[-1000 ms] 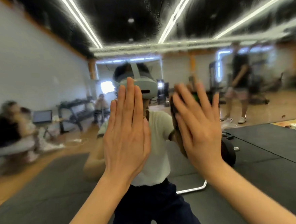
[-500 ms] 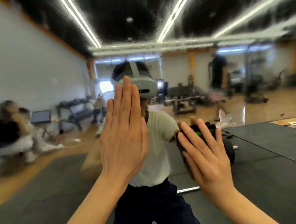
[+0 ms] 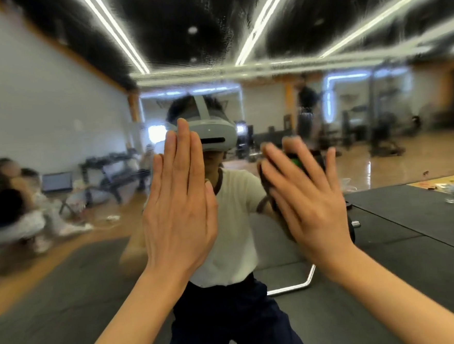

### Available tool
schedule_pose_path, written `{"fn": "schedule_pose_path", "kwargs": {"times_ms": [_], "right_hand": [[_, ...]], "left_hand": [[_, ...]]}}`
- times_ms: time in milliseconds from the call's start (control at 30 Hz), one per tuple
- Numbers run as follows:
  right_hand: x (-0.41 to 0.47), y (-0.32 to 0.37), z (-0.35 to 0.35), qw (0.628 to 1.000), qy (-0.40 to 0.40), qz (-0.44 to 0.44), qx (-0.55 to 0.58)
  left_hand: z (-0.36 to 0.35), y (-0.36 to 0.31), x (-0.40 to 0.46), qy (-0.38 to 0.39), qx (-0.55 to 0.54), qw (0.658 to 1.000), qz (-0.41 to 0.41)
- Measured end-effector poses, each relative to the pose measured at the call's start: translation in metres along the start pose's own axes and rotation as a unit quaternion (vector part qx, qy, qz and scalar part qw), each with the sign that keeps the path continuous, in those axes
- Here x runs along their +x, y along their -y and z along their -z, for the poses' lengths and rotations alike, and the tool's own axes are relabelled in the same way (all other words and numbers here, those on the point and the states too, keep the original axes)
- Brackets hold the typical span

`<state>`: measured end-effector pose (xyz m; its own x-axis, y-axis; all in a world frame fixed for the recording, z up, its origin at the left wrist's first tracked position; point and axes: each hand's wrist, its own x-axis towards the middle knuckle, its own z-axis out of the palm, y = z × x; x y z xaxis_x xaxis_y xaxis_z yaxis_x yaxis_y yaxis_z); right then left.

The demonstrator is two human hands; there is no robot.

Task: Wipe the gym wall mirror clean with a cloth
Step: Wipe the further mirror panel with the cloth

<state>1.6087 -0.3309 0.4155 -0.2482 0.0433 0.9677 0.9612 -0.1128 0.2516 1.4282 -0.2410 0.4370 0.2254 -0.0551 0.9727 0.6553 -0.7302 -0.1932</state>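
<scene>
Our right hand [image 3: 307,202], at centre right of the frame, presses a dark cloth [image 3: 268,185] flat against the mirror [image 3: 55,108] with straight, spread fingers. Our left hand [image 3: 179,202], just left of centre, lies flat on the glass, fingers straight and together, holding nothing. The mirror fills the frame; streaks smear its upper part. Reflected in it, we see black floor mats [image 3: 411,212] at lower right.
</scene>
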Motion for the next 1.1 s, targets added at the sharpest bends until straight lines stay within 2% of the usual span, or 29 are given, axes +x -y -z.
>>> {"fn": "schedule_pose_path", "kwargs": {"times_ms": [100, 167, 267, 333, 433, 500, 567, 633, 700, 767, 833, 867, 933, 1033, 1100], "right_hand": [[0.028, 0.005, -0.004, 0.996, -0.041, -0.067, 0.048], [-0.004, 0.02, -0.005, 0.995, -0.008, -0.081, 0.048], [-0.045, 0.017, 0.003, 0.999, 0.049, 0.013, 0.005], [-0.012, -0.01, 0.004, 0.999, 0.036, 0.039, 0.005], [0.067, -0.04, 0.003, 0.996, -0.045, -0.068, 0.037], [0.074, -0.034, -0.001, 0.989, -0.064, -0.128, 0.035], [0.029, -0.019, -0.001, 0.991, -0.036, -0.126, 0.027], [-0.033, -0.01, 0.005, 0.998, 0.019, -0.065, 0.013], [-0.068, -0.013, 0.013, 0.998, 0.048, -0.041, 0.012], [-0.045, -0.009, 0.011, 0.994, 0.015, -0.098, 0.054], [0.015, 0.011, -0.001, 0.982, -0.044, -0.156, 0.099], [0.048, 0.024, -0.009, 0.98, -0.058, -0.143, 0.124], [0.101, 0.048, -0.028, 0.988, -0.047, -0.04, 0.144], [0.128, 0.043, -0.035, 0.991, -0.016, 0.111, 0.074], [0.118, 0.006, -0.022, 0.995, -0.016, 0.088, 0.043]], "left_hand": [[0.001, 0.0, 0.0, 0.0, 0.001, 1.0, 0.002], [0.001, -0.001, 0.0, 0.002, -0.002, 1.0, 0.003], [0.002, 0.0, 0.0, 0.005, -0.002, 1.0, 0.003], [0.001, -0.001, -0.001, 0.005, -0.003, 1.0, 0.003], [0.001, -0.001, -0.001, 0.003, 0.002, 1.0, 0.005], [0.0, -0.001, 0.0, 0.001, 0.004, 1.0, 0.006], [0.0, -0.001, 0.0, 0.001, 0.001, 1.0, 0.006], [0.0, 0.0, -0.001, 0.003, -0.002, 1.0, 0.007], [0.001, 0.0, -0.001, 0.001, -0.006, 1.0, 0.008], [0.002, -0.001, -0.001, -0.005, -0.018, 1.0, 0.01], [0.003, -0.001, -0.001, -0.011, -0.028, 0.999, 0.015], [0.003, -0.002, -0.001, -0.013, -0.029, 0.999, 0.017], [0.002, -0.002, 0.0, -0.017, -0.03, 0.999, 0.027], [0.0, -0.002, 0.0, -0.019, -0.029, 0.998, 0.044], [0.0, -0.001, -0.001, -0.019, -0.022, 0.999, 0.031]]}}
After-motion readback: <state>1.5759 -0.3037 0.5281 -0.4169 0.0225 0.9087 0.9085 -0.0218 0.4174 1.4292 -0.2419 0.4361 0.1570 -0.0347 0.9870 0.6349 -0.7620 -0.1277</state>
